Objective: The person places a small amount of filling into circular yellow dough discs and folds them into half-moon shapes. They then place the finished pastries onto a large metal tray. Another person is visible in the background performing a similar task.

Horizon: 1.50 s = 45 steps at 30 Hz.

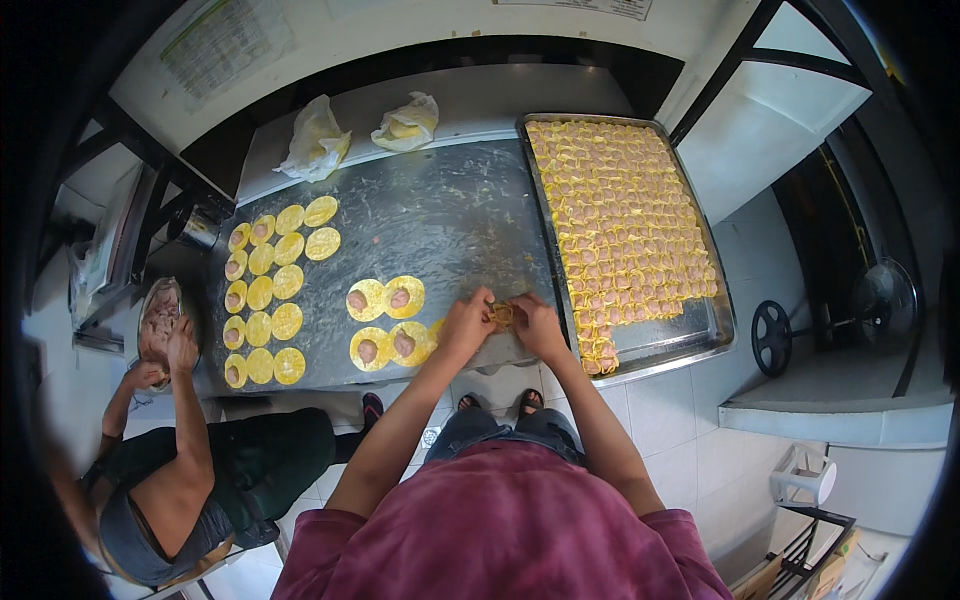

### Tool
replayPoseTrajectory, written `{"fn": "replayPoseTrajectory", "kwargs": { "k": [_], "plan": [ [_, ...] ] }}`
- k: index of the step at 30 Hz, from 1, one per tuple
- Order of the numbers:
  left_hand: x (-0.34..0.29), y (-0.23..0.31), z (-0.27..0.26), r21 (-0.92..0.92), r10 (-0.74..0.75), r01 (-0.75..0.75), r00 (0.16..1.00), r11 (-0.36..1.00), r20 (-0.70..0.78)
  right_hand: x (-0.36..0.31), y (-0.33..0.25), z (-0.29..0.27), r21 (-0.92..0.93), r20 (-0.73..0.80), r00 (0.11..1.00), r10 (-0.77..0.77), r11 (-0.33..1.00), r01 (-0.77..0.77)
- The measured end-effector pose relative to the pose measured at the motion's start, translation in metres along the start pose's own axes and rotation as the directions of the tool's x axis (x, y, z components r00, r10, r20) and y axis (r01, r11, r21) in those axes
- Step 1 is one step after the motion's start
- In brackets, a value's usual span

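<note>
Just above the near edge of the dark worktop, my left hand [467, 324] and my right hand [538, 327] meet with fingers pinched round a small yellow-wrapped dumpling [502, 315]. My fingers hide most of it. Left of my left hand lie several round yellow wrappers [378, 335], some with a lump of pink meat filling [404, 343] on top; one is partly hidden behind my left forearm. Close to my right hand stands a large metal tray [665, 340], filled with rows of open-topped dumplings [625, 215] except at its near right part.
More wrappers [287, 321] lie in columns at the worktop's left, the leftmost carrying filling. A co-worker's hands [180, 350] are at a bowl of pink filling [158, 315]. Two plastic bags [407, 124] sit along the back. A black handwheel [771, 338] stands beyond the tray.
</note>
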<state>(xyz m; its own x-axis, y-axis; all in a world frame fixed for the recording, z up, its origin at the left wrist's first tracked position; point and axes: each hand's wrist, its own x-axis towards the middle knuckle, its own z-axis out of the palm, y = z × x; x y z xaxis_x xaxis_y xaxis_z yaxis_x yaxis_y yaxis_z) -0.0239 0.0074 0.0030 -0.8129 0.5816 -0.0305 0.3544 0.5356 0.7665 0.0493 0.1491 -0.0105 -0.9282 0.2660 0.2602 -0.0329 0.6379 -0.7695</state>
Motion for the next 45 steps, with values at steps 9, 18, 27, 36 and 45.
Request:
{"fn": "replayPoseTrajectory", "kwargs": {
  "k": [9,18,27,36,45],
  "plan": [
    [0.001,-0.005,-0.006,-0.139,0.063,-0.045,0.989,0.989,0.132,-0.005,-0.007,-0.005,-0.066,0.001,0.998,0.058,0.996,-0.058],
    [0.009,-0.003,-0.001,-0.121,-0.022,0.036,0.994,0.992,0.109,0.0,0.001,-0.002,-0.048,0.023,1.0,-0.01,0.999,0.012],
    [0.015,-0.007,0.001,-0.108,0.006,0.006,0.994,0.994,0.11,0.007,-0.004,-0.005,-0.057,-0.017,0.999,-0.051,0.997,0.05],
    [0.023,-0.013,0.003,0.034,0.088,-0.092,0.991,0.995,0.104,0.016,-0.012,0.0,-0.093,0.08,0.995,0.062,0.994,-0.055],
    [0.024,-0.01,0.0,-0.065,0.102,-0.099,0.993,0.993,0.056,0.016,-0.017,0.006,-0.113,-0.02,0.989,0.143,0.983,-0.145]
  ]
}}
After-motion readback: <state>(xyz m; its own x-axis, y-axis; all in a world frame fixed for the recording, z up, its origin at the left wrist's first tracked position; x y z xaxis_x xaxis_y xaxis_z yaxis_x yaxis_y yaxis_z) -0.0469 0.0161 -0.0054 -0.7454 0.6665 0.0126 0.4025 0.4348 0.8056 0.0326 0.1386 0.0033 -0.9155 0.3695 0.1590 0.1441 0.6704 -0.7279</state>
